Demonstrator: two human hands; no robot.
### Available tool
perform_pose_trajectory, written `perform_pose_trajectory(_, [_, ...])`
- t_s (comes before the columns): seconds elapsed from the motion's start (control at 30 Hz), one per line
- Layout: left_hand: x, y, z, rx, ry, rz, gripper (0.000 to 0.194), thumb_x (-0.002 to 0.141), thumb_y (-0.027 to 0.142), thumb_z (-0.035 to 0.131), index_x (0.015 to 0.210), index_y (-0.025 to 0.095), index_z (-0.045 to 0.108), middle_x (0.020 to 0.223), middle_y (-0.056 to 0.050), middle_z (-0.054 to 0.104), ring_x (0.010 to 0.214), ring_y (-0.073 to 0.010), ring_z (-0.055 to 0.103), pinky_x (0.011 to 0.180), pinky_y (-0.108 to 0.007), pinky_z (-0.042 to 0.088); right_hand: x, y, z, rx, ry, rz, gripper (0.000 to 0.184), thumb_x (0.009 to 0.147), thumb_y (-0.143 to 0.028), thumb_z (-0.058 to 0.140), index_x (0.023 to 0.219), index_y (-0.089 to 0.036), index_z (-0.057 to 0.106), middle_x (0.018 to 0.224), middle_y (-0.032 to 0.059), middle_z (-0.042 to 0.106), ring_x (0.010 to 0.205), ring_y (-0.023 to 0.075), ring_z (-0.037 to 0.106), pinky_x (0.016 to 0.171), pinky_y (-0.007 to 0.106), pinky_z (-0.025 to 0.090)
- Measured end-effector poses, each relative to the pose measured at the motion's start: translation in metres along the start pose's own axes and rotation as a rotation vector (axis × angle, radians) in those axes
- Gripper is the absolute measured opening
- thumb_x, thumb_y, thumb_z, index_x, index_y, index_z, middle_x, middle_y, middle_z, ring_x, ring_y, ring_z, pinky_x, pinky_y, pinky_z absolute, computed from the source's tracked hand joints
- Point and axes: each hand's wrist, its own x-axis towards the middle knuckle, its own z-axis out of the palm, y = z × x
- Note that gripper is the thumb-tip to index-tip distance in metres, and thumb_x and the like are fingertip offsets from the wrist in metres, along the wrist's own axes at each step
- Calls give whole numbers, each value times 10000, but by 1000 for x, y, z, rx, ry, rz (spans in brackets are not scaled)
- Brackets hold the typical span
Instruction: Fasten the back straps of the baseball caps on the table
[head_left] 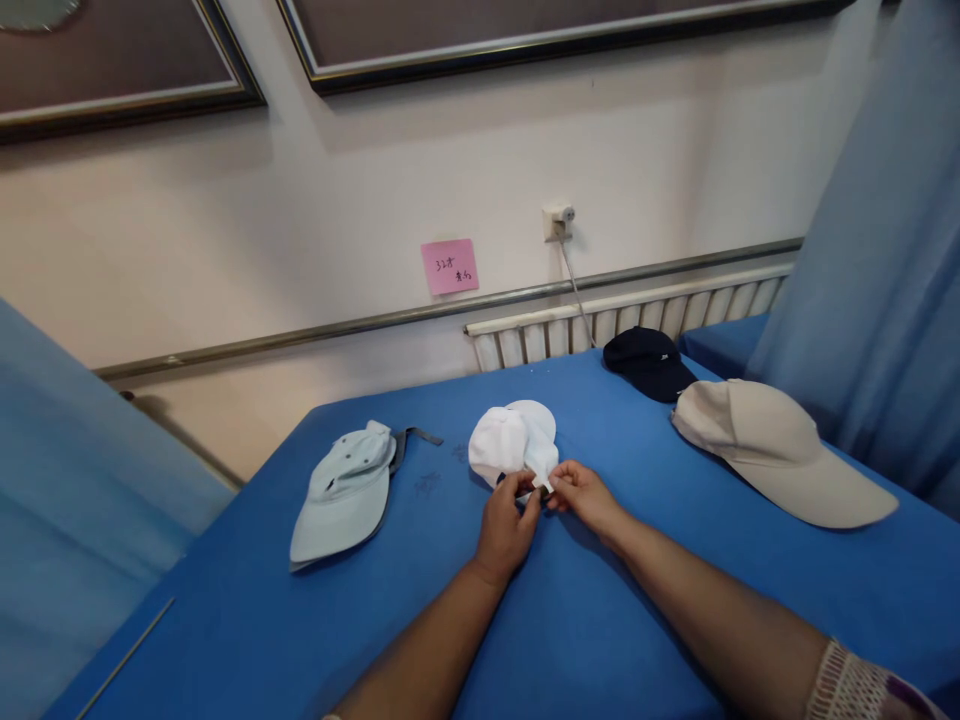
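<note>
A white baseball cap [499, 440] lies on the blue table cover [480, 600], its brim facing away from me. My left hand [511, 520] is closed on the near left part of the cap's back strap [541, 483]. Opposite it, my right hand [583, 495] pinches the strap's right part between thumb and fingers. A small buckle or clasp seems to sit between my fingertips, mostly hidden by them. To the left rests a pale blue cap [345, 500] with its dark strap hanging loose.
A beige cap [772, 440] and a navy cap [649, 362] lie at the right. Behind stand a radiator [540, 335] and a wall rail [360, 327]. Blue curtains [877, 270] hang on both sides. A thin stick [124, 660] lies at the lower left.
</note>
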Motion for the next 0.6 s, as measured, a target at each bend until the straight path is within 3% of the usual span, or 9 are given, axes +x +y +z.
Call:
perform_pose_trajectory(0.4, [1,4,1,-12,0,-50,210,817,237,592,1018,180,600,916,-43,678,820,-164,631,777,-312,500,7,8,1,-16,25,0,363,617,-473,711,742,-197,513,505,-44,594,443,118,555,455,216,379])
perform_pose_trajectory(0.6, [2,8,-1,-1,10,-62,204,782,211,595,985,182,593,873,-26,666,756,-149,616,725,-285,487,1,6,0,61,-40,-67,415,566,-402,796,812,-200,530,586,-47,619,506,106,553,551,243,426])
